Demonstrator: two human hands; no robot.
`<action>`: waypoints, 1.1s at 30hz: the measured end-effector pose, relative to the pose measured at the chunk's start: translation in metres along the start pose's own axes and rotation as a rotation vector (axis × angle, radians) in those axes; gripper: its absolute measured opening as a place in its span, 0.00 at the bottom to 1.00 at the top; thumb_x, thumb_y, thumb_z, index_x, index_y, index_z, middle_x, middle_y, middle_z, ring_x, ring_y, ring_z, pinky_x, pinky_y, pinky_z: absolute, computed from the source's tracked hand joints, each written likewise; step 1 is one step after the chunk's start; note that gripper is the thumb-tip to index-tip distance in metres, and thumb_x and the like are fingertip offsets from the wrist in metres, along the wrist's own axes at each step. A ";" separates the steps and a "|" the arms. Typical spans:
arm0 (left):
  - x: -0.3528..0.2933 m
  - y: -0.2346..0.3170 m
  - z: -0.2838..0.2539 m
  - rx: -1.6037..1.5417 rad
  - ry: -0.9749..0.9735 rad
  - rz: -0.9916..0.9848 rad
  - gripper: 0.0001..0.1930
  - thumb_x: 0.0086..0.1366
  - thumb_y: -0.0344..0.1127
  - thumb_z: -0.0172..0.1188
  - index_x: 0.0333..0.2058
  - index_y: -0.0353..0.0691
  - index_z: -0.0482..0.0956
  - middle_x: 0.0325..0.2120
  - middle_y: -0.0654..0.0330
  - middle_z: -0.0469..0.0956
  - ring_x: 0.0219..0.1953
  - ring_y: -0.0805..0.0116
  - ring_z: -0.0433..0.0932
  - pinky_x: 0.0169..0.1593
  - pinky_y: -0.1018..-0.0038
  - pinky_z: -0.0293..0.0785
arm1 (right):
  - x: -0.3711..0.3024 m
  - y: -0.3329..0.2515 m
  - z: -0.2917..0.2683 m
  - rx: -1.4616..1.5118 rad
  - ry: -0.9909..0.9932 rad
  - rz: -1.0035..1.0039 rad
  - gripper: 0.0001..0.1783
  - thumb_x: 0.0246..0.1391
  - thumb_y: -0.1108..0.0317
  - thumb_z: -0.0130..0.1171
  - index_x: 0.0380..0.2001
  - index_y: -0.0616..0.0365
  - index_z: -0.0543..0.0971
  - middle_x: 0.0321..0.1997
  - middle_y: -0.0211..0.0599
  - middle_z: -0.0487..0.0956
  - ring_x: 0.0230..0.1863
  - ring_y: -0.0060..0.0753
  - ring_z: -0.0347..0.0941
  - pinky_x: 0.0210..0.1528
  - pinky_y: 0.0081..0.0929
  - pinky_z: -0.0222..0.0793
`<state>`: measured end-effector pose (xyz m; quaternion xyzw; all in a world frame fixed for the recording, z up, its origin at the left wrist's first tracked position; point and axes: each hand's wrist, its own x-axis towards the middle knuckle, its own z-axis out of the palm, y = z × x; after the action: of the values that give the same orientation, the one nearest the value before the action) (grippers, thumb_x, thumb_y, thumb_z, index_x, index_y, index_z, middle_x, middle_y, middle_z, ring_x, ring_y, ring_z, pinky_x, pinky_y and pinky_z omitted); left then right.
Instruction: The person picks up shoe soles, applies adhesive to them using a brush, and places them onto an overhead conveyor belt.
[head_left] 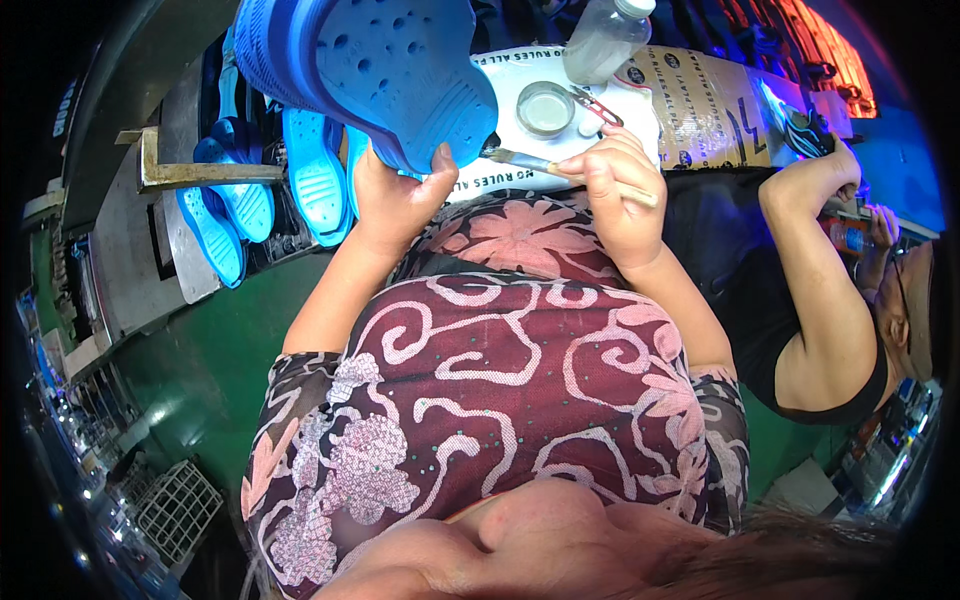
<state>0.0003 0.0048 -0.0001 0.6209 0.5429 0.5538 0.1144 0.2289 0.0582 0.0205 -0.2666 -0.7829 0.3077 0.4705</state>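
A blue foam clog [400, 65] with round holes is held up at the top middle of the head view. My left hand [405, 195] grips its lower edge, thumb on the near side. In my right hand [625, 195] is a thin paintbrush [530, 161] with a pale handle, pinched between thumb and fingers. Its dark tip is right by the clog's edge; I cannot tell whether they touch. Beyond the right hand stand a small glass jar [546, 108] of clear liquid and a translucent bottle [605, 45] with a white cap. Small red-handled snips [597, 105] lie beside the jar.
Several light-blue clogs or soles [320, 185] rest at the left, by a worn metal bar [210, 173]. A printed cardboard sheet [700, 110] covers the surface at right. Another person's bent arm [815, 260] is close on the right. A white wire crate [180, 510] sits lower left.
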 end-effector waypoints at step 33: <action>-0.001 -0.002 0.003 -0.023 0.026 0.117 0.11 0.44 0.23 0.59 0.31 0.36 0.75 0.26 0.56 0.77 0.25 0.66 0.77 0.30 0.75 0.73 | 0.000 -0.008 -0.002 -0.132 -0.104 -0.066 0.10 0.52 0.67 0.53 0.21 0.56 0.79 0.19 0.29 0.75 0.23 0.30 0.69 0.40 0.29 0.59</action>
<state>0.0021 0.0059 -0.0030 0.6428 0.5009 0.5737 0.0817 0.2299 0.0536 0.0275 -0.2548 -0.8332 0.2531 0.4204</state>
